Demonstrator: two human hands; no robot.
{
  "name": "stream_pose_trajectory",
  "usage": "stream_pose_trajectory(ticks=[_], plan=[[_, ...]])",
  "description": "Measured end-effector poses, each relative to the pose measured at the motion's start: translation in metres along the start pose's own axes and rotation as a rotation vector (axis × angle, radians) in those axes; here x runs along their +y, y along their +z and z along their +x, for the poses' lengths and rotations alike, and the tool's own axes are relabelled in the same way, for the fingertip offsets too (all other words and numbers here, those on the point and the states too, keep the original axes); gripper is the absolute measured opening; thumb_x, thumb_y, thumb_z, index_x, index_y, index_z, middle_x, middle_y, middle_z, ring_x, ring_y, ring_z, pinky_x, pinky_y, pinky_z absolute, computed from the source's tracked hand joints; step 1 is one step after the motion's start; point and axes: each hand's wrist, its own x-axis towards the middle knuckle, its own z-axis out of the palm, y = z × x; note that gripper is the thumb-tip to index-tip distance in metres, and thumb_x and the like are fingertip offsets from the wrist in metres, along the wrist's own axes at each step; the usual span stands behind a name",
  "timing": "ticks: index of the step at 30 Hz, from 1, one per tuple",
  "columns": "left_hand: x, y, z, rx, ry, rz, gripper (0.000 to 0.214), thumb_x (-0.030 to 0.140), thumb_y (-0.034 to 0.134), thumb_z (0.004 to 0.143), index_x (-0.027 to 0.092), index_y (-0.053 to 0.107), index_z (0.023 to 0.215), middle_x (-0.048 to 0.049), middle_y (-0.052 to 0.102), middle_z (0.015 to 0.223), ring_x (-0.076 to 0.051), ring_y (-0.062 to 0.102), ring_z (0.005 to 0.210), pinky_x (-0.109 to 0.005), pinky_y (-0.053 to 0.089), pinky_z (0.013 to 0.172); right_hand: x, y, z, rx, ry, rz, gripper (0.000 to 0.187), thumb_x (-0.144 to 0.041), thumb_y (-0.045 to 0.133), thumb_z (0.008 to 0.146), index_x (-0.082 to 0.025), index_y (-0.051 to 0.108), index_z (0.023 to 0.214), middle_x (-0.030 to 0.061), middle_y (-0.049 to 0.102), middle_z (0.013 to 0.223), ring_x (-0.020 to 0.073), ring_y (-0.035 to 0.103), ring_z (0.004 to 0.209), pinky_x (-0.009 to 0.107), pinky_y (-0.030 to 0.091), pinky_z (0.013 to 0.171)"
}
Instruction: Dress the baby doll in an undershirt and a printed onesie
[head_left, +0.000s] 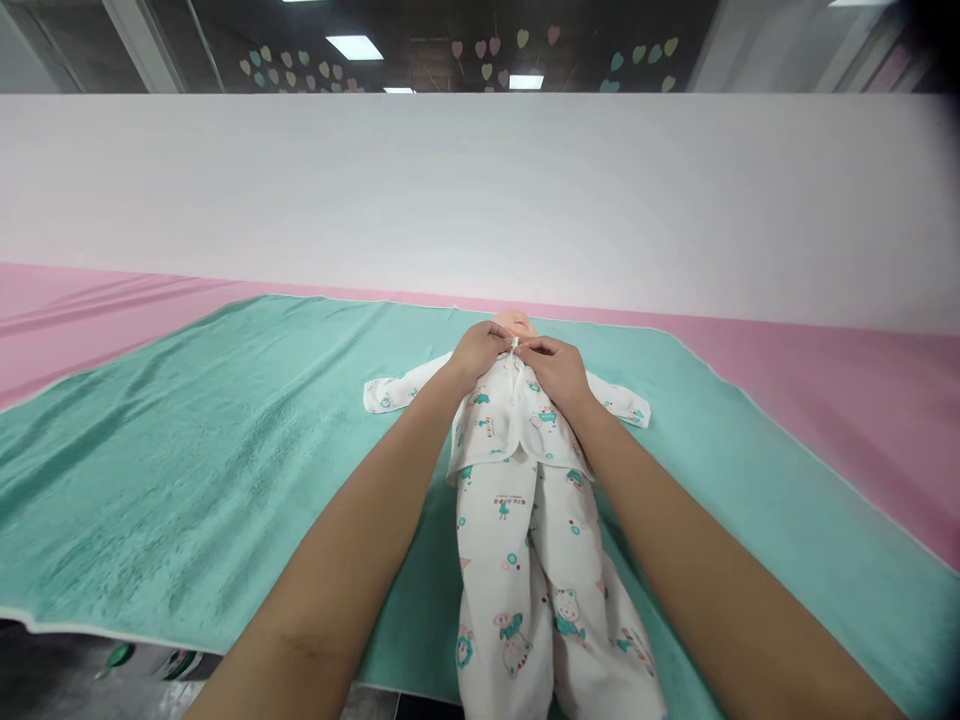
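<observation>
A baby doll (pixel 515 321) lies on its back, its head at the far end. It wears a white printed jacket (pixel 487 425) and matching trousers (pixel 506 560), patterned with small green and pink figures. Both sleeves stretch out sideways past my arms. At the doll's neck, my left hand (pixel 482 350) pinches one side of the jacket's collar. Opposite it, my right hand (pixel 555 368) pinches the other side, and the fingertips of both hands nearly meet at the front opening. What exactly sits between the fingers is too small to make out.
Under the doll spreads a green towel (pixel 225 450) with white edging, over a pink sheet (pixel 847 400). A white wall (pixel 480 190) rises behind, with dark glass and heart stickers above. Below the towel's front left edge, a green-capped item (pixel 120 655) shows on the floor.
</observation>
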Motion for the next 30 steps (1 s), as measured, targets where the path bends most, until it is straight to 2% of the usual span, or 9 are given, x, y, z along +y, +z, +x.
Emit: stream_pose_trajectory(ticks=[5,9,12,16,19,21,23,27,30], plan=[[0.0,-0.001,0.0,-0.003,0.053,0.178,0.007,0.022,0.054,0.077,0.017,0.054,0.072,-0.0021,0.061,0.076,-0.015,0.054,0.074,-0.028,0.041,0.073,0.002,0.0,0.0,-0.02,-0.004,-0.006,0.018,-0.035,0.064,0.067,-0.02,0.071,0.073,0.0017,0.07,0.082,0.0196,0.062,0.084,0.031,0.044,0.08],[-0.002,0.002,0.002,0.008,0.065,0.195,0.012,0.028,0.052,0.079,0.017,0.052,0.074,-0.003,0.061,0.08,-0.016,0.055,0.076,-0.028,0.04,0.073,0.003,-0.002,0.001,-0.069,-0.014,0.004,0.018,-0.036,0.063,0.068,-0.021,0.072,0.074,0.0019,0.071,0.093,0.0207,0.062,0.092,0.033,0.043,0.085],[-0.005,0.004,0.005,0.054,0.067,0.191,0.009,0.025,0.051,0.078,0.017,0.054,0.078,-0.004,0.062,0.086,-0.016,0.056,0.08,-0.028,0.04,0.074,0.004,-0.002,0.001,-0.091,-0.002,0.013,0.018,-0.036,0.063,0.069,-0.021,0.071,0.075,0.0021,0.07,0.095,0.0205,0.061,0.092,0.032,0.043,0.086],[-0.009,0.004,0.007,0.075,0.061,0.196,0.011,0.014,0.046,0.077,0.017,0.056,0.081,-0.0051,0.064,0.088,-0.017,0.057,0.082,-0.027,0.041,0.075,0.004,0.001,0.004,-0.063,0.006,-0.063,0.029,-0.046,0.064,0.067,-0.019,0.066,0.08,0.0025,0.069,0.087,0.0187,0.061,0.083,0.031,0.044,0.077],[-0.009,0.003,0.006,0.056,0.095,0.259,0.011,0.015,0.049,0.075,0.017,0.058,0.08,-0.0055,0.065,0.088,-0.018,0.057,0.081,-0.028,0.041,0.075,0.004,0.003,0.011,-0.017,0.006,-0.18,0.038,-0.052,0.064,0.065,-0.019,0.06,0.085,0.0022,0.067,0.085,0.0177,0.059,0.078,0.031,0.042,0.072],[-0.008,0.002,0.005,0.043,0.112,0.311,0.008,0.02,0.052,0.075,0.017,0.06,0.077,-0.0057,0.066,0.085,-0.018,0.058,0.079,-0.028,0.041,0.074,0.005,0.003,0.018,-0.005,0.019,-0.253,0.037,-0.05,0.063,0.066,-0.019,0.06,0.086,0.0029,0.066,0.085,0.0177,0.058,0.077,0.03,0.041,0.07],[-0.006,0.002,0.005,0.024,0.128,0.346,0.011,0.025,0.055,0.075,0.017,0.062,0.073,-0.0062,0.067,0.083,-0.019,0.058,0.077,-0.028,0.041,0.072,0.008,0.002,0.025,-0.01,0.051,-0.287,0.028,-0.043,0.062,0.066,-0.019,0.061,0.079,0.003,0.066,0.08,0.0172,0.056,0.072,0.029,0.04,0.065],[-0.004,0.003,0.005,-0.007,0.157,0.395,0.016,0.028,0.056,0.076,0.017,0.064,0.068,-0.0053,0.067,0.078,-0.018,0.057,0.072,-0.028,0.041,0.069,0.017,-0.002,0.031,-0.083,0.135,-0.15,0.018,-0.036,0.061,0.064,-0.018,0.063,0.064,0.0002,0.061,0.061,0.0143,0.05,0.057,0.028,0.038,0.055],[-0.004,0.002,0.005,0.048,0.161,0.384,0.014,0.026,0.058,0.073,0.016,0.064,0.065,-0.0032,0.065,0.072,-0.017,0.056,0.069,-0.027,0.041,0.066,0.02,-0.004,0.03,-0.118,0.18,0.018,0.021,-0.039,0.065,0.062,-0.018,0.065,0.065,-0.0013,0.058,0.055,0.0128,0.048,0.052,0.027,0.039,0.052]])
